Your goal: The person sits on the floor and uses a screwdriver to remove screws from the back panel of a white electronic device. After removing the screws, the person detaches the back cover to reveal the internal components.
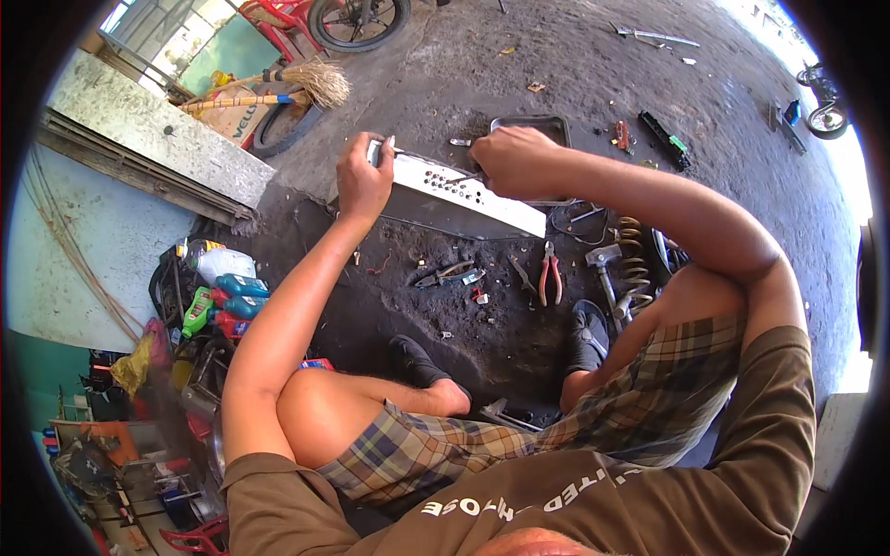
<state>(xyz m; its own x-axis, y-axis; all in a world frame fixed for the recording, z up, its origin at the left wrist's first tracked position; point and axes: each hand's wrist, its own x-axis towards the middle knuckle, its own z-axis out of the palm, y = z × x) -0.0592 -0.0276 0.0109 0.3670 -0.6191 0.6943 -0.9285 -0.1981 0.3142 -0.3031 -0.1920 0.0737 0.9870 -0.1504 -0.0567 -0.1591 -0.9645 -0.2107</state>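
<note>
A long box with a white panel (pixel 505 214) and dark lower side lies on the ground ahead of me. Rows of small round jacks or knobs run along its middle. My left hand (pixel 364 183) is closed around the box's left end, thumb along the top edge. Above the panel's right half, my right hand (pixel 521 163) makes a fist around a thin, dark-shafted tool (pixel 461 179), perhaps a screwdriver. Its shaft points left, over the jacks; the handle is hidden in my fingers. Behind the right hand is a dark rectangular tray (pixel 553 127).
Red-handled pliers (pixel 551 278) and another pair of pliers (pixel 447 274) lie between the box and my feet. A coil-spring shock absorber (pixel 632 264) stands to the right. Several bottles (pixel 239 295) cluster at left, below a low wall (pixel 158 139). A straw broom (pixel 315 85) lies beyond.
</note>
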